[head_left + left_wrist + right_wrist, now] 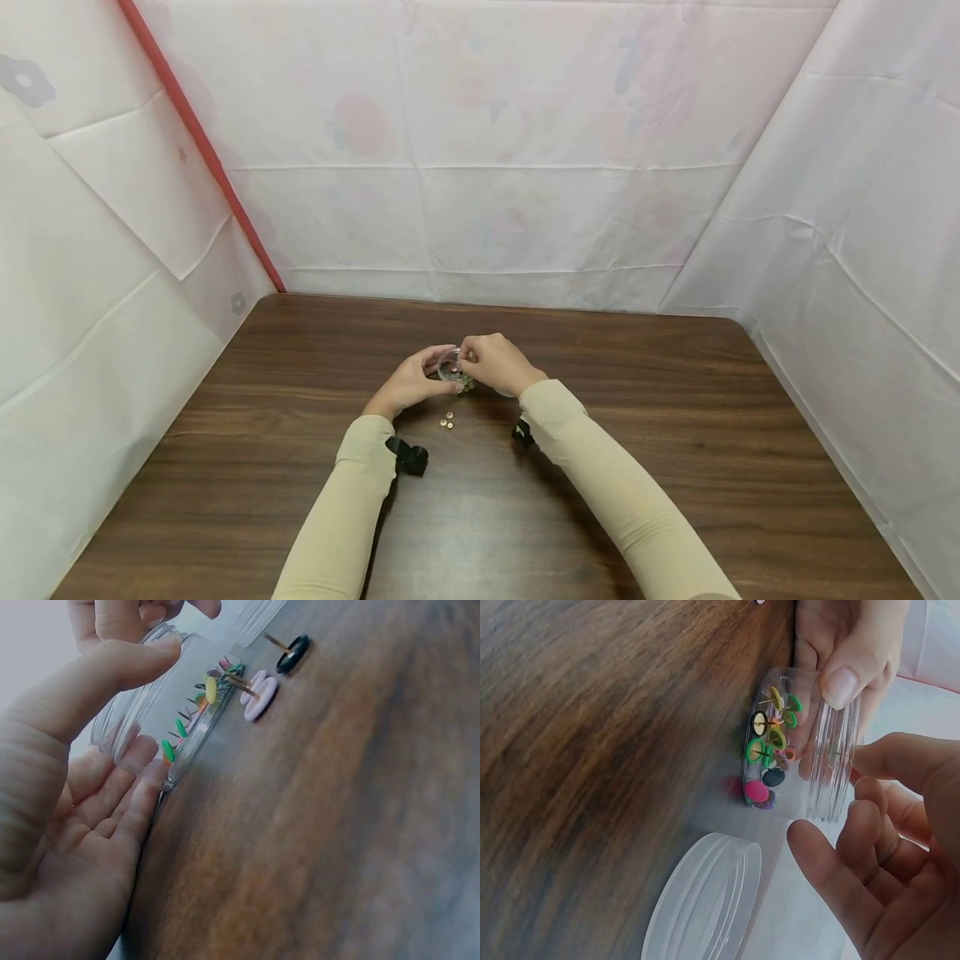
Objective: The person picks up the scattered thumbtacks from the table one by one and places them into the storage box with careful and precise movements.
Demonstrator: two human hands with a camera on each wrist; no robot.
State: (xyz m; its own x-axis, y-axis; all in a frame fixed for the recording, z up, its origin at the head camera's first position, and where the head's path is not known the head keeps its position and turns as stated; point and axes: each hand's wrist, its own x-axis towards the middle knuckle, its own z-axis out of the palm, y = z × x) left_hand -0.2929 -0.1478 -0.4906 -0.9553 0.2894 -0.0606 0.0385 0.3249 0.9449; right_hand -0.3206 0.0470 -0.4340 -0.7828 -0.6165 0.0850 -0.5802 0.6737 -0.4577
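My left hand (pixel 408 383) grips a clear plastic jar (pixel 802 735) from the side, thumb on top near the rim. The jar lies tilted on its side, its mouth toward my right hand (pixel 497 363). Inside are several thumbtacks (pixel 769 750) in green, yellow, black and pink. Fingers of my right hand reach to the jar's mouth; one fingertip is hidden at the rim, so whether it pinches anything cannot be seen. On the table near the jar, two pale pink thumbtacks (pixel 259 701) and a black thumbtack (pixel 294 654) rest with points up.
A clear round lid (pixel 705 900) lies on the dark wooden table (pixel 262 483) beside the jar, near my right hand. Small black cameras (pixel 408 458) are strapped at both wrists. White printed cloth (pixel 480 208) hangs around the table's back and sides.
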